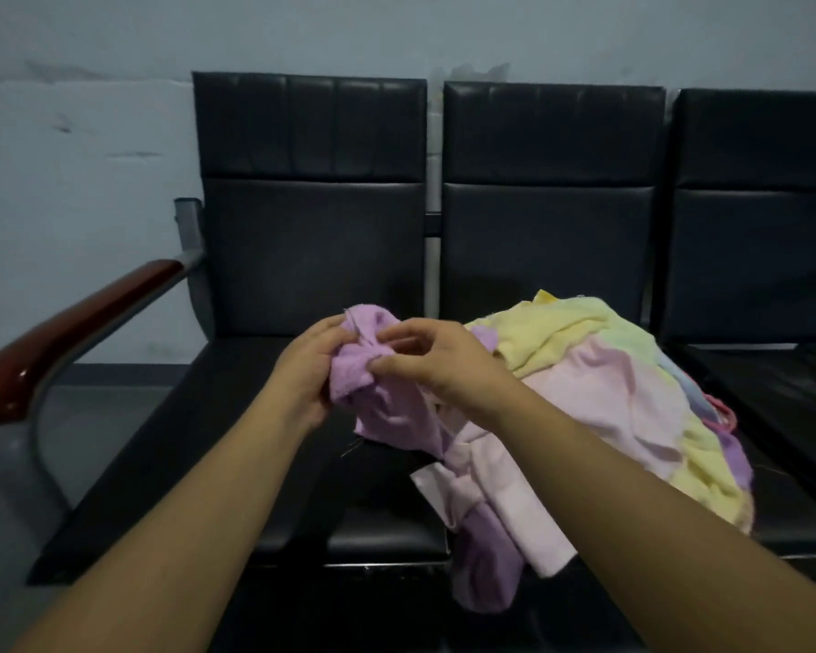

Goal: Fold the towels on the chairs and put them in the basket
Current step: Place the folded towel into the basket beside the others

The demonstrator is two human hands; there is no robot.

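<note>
While bunched above left chair (184,454), gripped in left hand (302,365) and pinched by right hand (439,365): purple towel (387,407). Just beside pile (599,384) on middle chair (547,238). Bare seat leftward, bounded by armrest (67,332).

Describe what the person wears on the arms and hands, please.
Nothing worn shows. The left hand and right hand are bare, without gloves or visible rings. The left forearm and right forearm are bare to the picture's edge: no sleeve, watch or bracelet in view.
</note>
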